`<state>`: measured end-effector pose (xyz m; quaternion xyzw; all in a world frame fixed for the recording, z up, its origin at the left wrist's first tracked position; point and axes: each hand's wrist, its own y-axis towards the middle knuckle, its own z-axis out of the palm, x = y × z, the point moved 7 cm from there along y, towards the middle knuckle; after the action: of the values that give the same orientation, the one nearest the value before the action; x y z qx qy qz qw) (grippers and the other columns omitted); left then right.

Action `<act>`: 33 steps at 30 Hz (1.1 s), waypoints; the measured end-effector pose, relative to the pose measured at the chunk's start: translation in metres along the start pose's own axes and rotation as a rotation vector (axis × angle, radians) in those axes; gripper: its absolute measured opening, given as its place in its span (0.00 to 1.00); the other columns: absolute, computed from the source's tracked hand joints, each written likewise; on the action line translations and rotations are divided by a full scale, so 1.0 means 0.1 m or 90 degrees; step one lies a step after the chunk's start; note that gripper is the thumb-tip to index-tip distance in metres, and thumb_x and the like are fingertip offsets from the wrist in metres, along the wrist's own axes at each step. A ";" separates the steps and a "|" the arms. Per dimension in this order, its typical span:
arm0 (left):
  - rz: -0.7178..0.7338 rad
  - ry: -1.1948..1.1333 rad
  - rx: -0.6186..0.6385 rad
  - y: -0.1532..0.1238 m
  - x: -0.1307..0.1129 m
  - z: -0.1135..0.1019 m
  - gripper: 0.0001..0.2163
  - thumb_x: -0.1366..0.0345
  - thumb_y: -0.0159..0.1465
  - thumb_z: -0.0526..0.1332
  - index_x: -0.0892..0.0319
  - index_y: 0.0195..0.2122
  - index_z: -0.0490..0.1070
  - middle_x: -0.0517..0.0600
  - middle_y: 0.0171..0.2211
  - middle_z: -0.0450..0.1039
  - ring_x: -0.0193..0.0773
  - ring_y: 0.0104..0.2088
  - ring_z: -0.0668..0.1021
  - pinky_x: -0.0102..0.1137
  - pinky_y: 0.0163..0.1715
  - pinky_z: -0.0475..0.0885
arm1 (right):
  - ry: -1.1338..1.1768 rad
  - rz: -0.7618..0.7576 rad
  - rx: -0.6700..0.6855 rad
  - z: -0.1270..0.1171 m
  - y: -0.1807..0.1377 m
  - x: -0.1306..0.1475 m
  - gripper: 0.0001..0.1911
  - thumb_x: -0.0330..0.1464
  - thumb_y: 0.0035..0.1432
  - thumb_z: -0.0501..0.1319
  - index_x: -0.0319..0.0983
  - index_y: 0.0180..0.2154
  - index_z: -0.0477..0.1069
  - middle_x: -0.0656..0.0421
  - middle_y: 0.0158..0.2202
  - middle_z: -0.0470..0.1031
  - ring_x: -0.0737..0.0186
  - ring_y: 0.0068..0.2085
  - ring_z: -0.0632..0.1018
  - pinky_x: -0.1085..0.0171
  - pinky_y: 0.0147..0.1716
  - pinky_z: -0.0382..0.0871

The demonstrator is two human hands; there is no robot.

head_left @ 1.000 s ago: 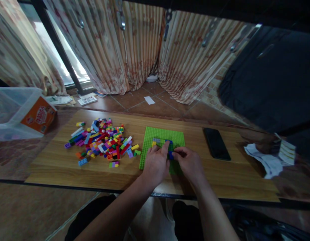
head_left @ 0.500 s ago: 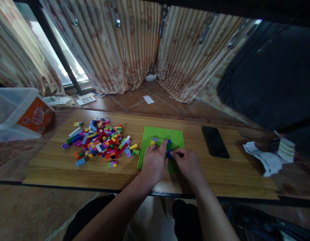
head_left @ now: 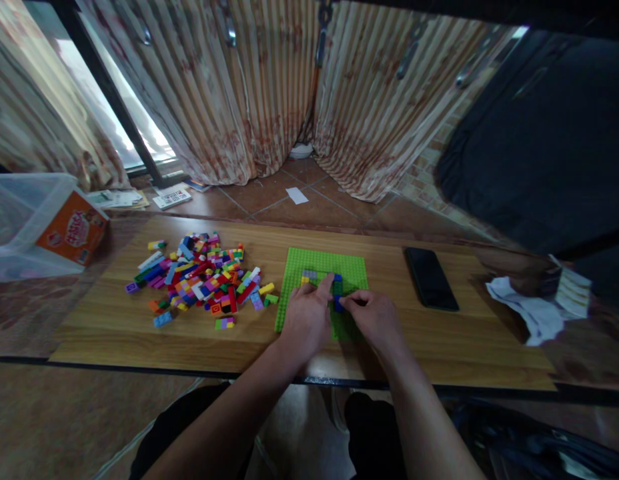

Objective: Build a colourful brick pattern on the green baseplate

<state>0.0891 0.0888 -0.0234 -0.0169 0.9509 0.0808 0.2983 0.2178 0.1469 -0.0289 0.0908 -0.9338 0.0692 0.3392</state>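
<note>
A bright green baseplate (head_left: 299, 260) lies on the wooden table, with a grey brick (head_left: 310, 274), a yellow brick (head_left: 305, 281) and a column of blue and dark green bricks (head_left: 338, 288) on it. Over its middle rests my left hand (head_left: 308, 313), index finger stretched towards the column's upper end; the hand hides part of the plate, and I see no brick held in it. My right hand (head_left: 377, 320) pinches the blue brick (head_left: 338, 304) at the column's lower end between thumb and forefinger, from the right. Its other fingers are curled in.
A heap of mixed bricks (head_left: 204, 283) spreads over the table's left part. To the right lie a black phone (head_left: 431, 279) and crumpled white paper (head_left: 524, 310). A clear plastic bin (head_left: 34, 193) with an orange label stands at the far left.
Hardly anything differs. Both hands keep their places on the baseplate, and the whole view has shifted slightly.
</note>
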 end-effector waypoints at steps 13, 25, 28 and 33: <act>-0.056 -0.134 -0.022 0.08 0.14 -0.18 0.27 0.72 0.58 0.61 0.58 0.60 0.62 0.49 0.44 0.79 0.44 0.49 0.75 0.41 0.54 0.67 | -0.017 0.011 0.001 0.00 0.04 -0.02 0.09 0.37 0.53 0.63 0.40 0.27 0.80 0.56 0.26 0.80 0.59 0.29 0.77 0.62 0.30 0.61; -0.037 0.015 -0.070 0.00 -0.09 0.02 0.35 0.70 0.57 0.65 0.61 0.65 0.54 0.52 0.40 0.79 0.47 0.46 0.75 0.43 0.52 0.64 | -0.015 0.019 0.021 0.02 0.05 -0.01 0.08 0.34 0.54 0.63 0.40 0.28 0.80 0.55 0.28 0.81 0.59 0.30 0.78 0.63 0.30 0.62; -0.037 -0.005 -0.089 -0.01 -0.08 0.03 0.34 0.72 0.57 0.65 0.59 0.64 0.54 0.50 0.39 0.80 0.47 0.46 0.76 0.43 0.51 0.65 | -0.021 0.024 0.016 0.03 0.04 0.00 0.09 0.34 0.55 0.62 0.40 0.28 0.80 0.55 0.28 0.81 0.60 0.30 0.78 0.64 0.29 0.62; -0.036 -0.007 -0.099 -0.02 -0.09 0.02 0.32 0.72 0.57 0.65 0.60 0.63 0.56 0.51 0.38 0.81 0.46 0.45 0.76 0.43 0.52 0.65 | -0.056 0.042 0.009 0.04 0.03 0.02 0.09 0.35 0.55 0.62 0.40 0.29 0.80 0.55 0.29 0.81 0.59 0.31 0.78 0.64 0.29 0.62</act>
<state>0.0974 0.0873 -0.0202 -0.0667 0.9392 0.1462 0.3034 0.2132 0.1489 -0.0306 0.0653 -0.9497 0.0829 0.2947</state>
